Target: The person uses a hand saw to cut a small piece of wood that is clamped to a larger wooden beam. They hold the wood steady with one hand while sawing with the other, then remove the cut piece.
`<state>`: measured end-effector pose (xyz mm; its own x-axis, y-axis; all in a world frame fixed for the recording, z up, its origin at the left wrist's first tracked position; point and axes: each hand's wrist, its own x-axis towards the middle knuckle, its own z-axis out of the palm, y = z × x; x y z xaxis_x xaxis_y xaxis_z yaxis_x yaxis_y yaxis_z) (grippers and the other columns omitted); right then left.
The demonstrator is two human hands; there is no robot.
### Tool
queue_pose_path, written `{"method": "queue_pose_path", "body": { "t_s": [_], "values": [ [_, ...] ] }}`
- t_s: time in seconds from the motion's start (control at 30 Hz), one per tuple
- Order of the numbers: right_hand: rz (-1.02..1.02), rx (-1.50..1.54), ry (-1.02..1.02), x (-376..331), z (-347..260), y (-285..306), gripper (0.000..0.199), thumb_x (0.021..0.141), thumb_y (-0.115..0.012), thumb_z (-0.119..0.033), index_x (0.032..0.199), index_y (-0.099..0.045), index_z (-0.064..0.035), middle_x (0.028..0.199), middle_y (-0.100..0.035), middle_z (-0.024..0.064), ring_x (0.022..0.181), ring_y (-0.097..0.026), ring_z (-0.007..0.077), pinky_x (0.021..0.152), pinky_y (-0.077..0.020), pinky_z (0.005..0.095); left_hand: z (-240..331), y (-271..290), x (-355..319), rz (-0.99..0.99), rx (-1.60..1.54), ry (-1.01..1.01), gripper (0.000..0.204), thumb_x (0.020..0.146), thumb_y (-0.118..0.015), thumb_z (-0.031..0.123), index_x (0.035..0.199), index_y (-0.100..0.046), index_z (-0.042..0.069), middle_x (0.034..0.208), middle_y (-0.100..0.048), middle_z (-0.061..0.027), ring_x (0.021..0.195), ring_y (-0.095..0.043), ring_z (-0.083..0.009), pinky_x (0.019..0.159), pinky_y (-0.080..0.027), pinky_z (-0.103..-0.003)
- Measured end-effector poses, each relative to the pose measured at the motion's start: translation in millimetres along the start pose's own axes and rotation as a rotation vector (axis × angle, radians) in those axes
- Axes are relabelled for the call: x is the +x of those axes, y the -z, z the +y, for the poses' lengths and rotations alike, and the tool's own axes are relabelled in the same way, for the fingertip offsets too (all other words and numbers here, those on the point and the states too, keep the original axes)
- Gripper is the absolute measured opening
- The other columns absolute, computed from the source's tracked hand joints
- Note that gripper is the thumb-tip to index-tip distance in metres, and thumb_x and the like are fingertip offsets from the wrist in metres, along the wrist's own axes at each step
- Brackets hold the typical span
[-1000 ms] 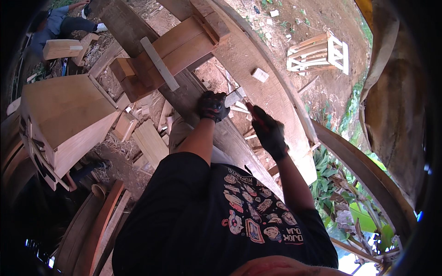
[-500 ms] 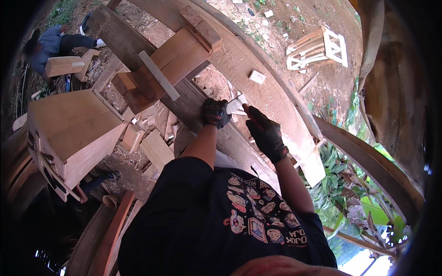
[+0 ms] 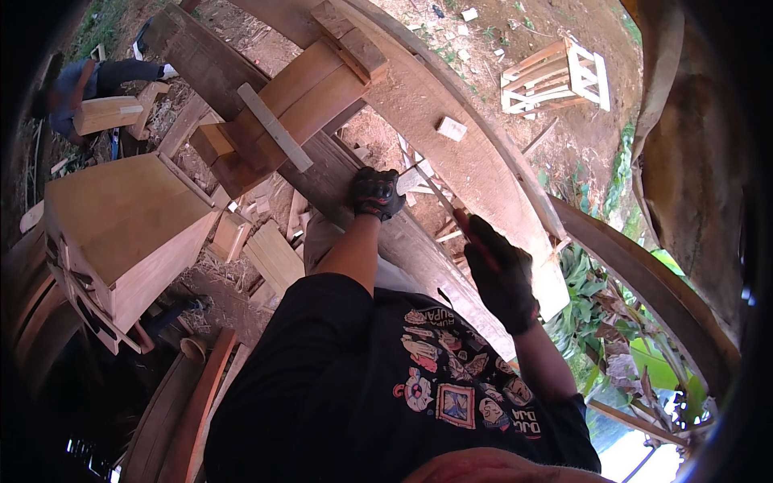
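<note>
My left hand [image 3: 377,194], in a black glove with red trim, is closed in a fist over the dark weathered beam [image 3: 330,165]. A pale flat piece [image 3: 414,178] shows just beyond its knuckles; whether the fist grips it I cannot tell. My right hand [image 3: 501,274], gloved alike, is to the right and nearer my body, fingers closed around the near end of a thin, straight, rod-like tool [image 3: 436,188]. The tool slants up and left toward the pale piece. Its exact kind is not clear, and the fist hides what it holds.
Beyond my hands, a reddish-brown wooden piece [image 3: 310,88] with a narrow batten [image 3: 274,129] across it lies on the beams. A wide plank [image 3: 467,165] carries a small block [image 3: 452,129]. A wooden box [image 3: 129,213] stands left, a slatted frame [image 3: 555,79] far right. Another person [image 3: 76,92] sits far left.
My right hand has drawn back toward me and right, so more of the thin tool shows. The left fist stays nearly in place. The far-left person's arm has shifted.
</note>
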<state>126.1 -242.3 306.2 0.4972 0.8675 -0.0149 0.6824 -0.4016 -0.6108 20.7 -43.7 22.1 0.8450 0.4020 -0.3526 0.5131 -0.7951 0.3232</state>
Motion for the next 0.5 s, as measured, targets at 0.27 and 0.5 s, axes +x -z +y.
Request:
{"method": "queue_pose_path", "body": {
  "t_s": [0.27,0.5],
  "values": [
    [-0.129,0.100,-0.381,133,107,-192,0.038,0.104,-0.057,-0.037,0.125,-0.071,-0.0090,0.109,-0.076,0.0269,0.107,-0.071,0.0485,0.092,-0.0554,0.0566,2,6,5,-0.041,0.055,-0.018,0.046,0.087,-0.077,0.052,0.117,-0.075,0.019,0.115,-0.081,-0.0095,0.108,-0.074,-0.0319,0.108,-0.048,-0.047],
    [-0.052,0.179,-0.103,82,102,-169,0.050,0.104,-0.061,-0.028,0.152,-0.059,-0.0161,0.142,-0.070,0.0192,0.125,-0.069,0.0425,0.105,-0.0562,0.0509,-1,-13,2,0.031,0.051,-0.025,0.038,0.087,-0.078,0.049,0.111,-0.078,0.019,0.105,-0.081,-0.0064,0.103,-0.075,-0.0298,0.103,-0.050,-0.047]
  ]
}}
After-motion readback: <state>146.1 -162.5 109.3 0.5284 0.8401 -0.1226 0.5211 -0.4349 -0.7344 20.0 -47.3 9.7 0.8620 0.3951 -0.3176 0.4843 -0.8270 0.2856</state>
